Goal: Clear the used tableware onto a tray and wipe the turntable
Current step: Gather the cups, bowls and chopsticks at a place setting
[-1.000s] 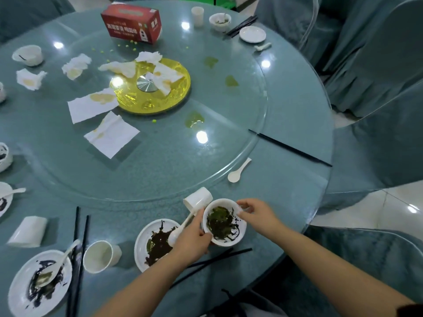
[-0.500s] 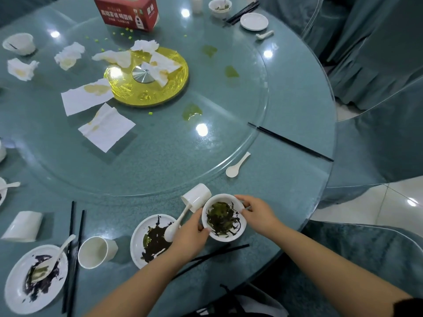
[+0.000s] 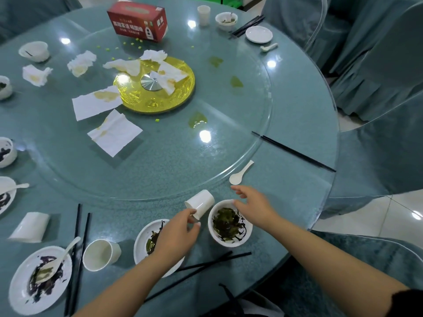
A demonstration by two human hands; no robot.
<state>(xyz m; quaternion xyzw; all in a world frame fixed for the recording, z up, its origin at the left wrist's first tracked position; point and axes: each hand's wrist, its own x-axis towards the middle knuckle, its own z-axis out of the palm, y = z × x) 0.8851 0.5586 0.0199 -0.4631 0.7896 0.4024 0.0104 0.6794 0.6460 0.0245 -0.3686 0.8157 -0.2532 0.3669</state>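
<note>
Turntable [image 3: 160,161] at frame ctr on worktop [image 3: 297,191]; bowl [image 3: 230,223] lower ctr, tipped cup [image 3: 201,205] just upper-left, plate [image 3: 146,243] left.

Glossy glass turntable [image 3: 229,138]; gold hub [image 3: 180,94], metal cap [image 3: 150,83]; crumpled paper napkins [image 3: 114,133]; glossy white bowl [image 3: 229,242].

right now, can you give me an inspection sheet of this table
surface: glass turntable with green spills, on a round teal table
job's things: bowl of dark greens; tipped cup; dirty plate; loose spoon; chopsticks
clutter: stained napkins; red box; gold disc
hands: left hand at the tipped cup's rim, grip unclear; right hand open over the bowl
cables: nothing seen
surroundings: covered chairs; no tray seen
</note>
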